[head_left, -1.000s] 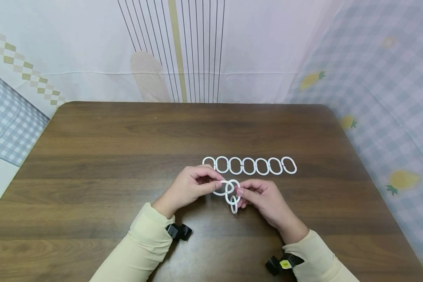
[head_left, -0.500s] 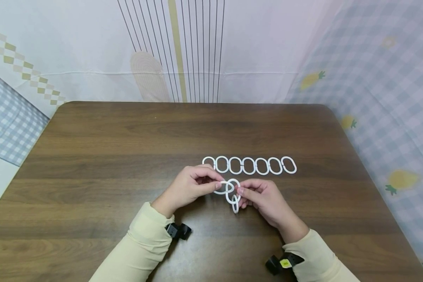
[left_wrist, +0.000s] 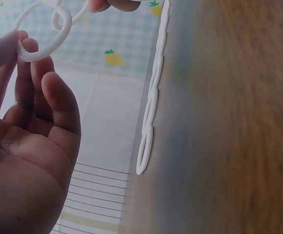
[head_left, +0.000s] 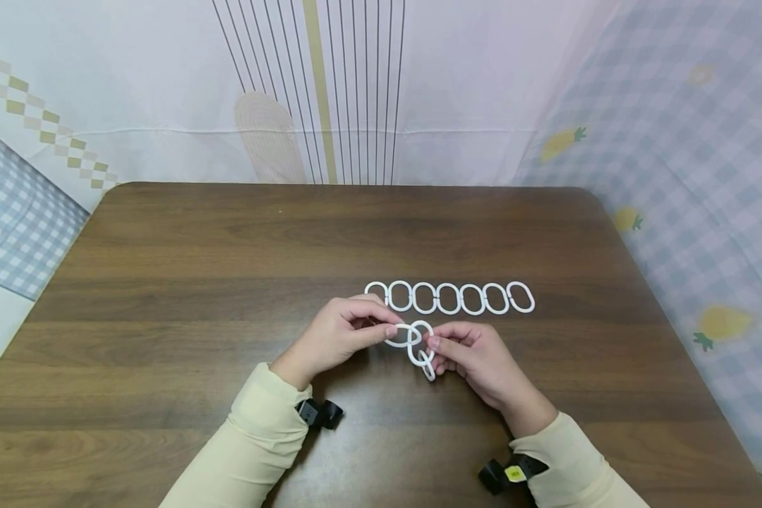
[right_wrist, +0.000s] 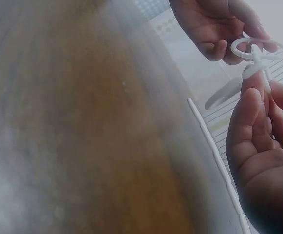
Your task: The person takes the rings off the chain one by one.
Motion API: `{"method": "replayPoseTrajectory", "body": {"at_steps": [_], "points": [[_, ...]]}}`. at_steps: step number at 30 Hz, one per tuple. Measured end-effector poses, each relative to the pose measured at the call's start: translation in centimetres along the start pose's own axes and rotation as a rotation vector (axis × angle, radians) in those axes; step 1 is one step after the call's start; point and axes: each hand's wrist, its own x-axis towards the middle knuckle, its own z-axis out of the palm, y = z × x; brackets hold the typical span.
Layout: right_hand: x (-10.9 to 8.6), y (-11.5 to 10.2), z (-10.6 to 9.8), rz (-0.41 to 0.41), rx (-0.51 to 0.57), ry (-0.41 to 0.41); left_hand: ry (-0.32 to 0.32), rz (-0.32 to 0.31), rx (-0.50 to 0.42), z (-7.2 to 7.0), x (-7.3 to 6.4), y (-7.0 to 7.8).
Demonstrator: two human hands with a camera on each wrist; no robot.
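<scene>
In the head view, my left hand (head_left: 336, 335) pinches a white oval chain link (head_left: 400, 346) between thumb and index finger. That link crosses through a second white link (head_left: 410, 354), whose right side my right hand (head_left: 479, 360) pinches. A third link (head_left: 430, 374) dangles from the bottom of the second one, tilted to the right; it appears blurred in the right wrist view. The left wrist view shows the left hand's link (left_wrist: 43, 54) held at its edge by the fingertips. All three links are held up over the table.
Several more white oval links (head_left: 448, 285) lie side by side in a row on the brown wooden table (head_left: 228, 240), just beyond the hands. The left hand overlaps the row's left end in the head view. A patterned cloth (head_left: 470, 85) hangs behind the table.
The dangling third link has swung to the right. Both hands keep their grip and have barely moved.
</scene>
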Motion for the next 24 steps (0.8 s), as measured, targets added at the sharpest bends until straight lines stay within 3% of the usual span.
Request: {"method": "replayPoseTrajectory", "body": {"at_steps": [24], "points": [[-0.2, -0.2, 0.0, -0.032, 0.021, 0.008, 0.22, -0.108, 0.011, -2.3, -0.1, 0.0]]}}
